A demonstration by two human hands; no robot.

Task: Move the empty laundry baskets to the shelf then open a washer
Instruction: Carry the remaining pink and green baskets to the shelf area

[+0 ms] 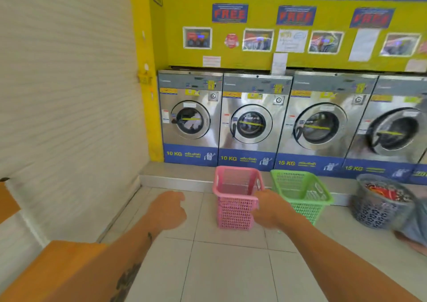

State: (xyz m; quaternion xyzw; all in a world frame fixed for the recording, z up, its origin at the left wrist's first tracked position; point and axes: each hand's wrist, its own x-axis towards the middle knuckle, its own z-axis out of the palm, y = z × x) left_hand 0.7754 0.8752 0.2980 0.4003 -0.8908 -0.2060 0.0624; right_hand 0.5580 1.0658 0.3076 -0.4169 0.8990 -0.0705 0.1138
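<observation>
An empty pink basket [233, 209] stands on the tiled floor in front of the washers. An empty green basket [300, 191] stands right beside it. My right hand [270, 209] is at the pink basket's near right rim corner, fingers curled; whether it grips the rim is unclear. My left hand [168, 209] hovers left of the pink basket in a loose fist, holding nothing. Steel front-loading washers line the yellow wall, all doors shut: the leftmost washer [190, 117] has laundry behind its glass, and the second washer [251, 124] stands directly behind the pink basket.
A grey basket [379, 209] full of clothes sits on the floor at the right, with part of another person [413, 232] beside it. A raised step [175, 179] runs under the washers. An orange wooden surface [57, 267] lies at the lower left, next to a white shutter wall [69, 105].
</observation>
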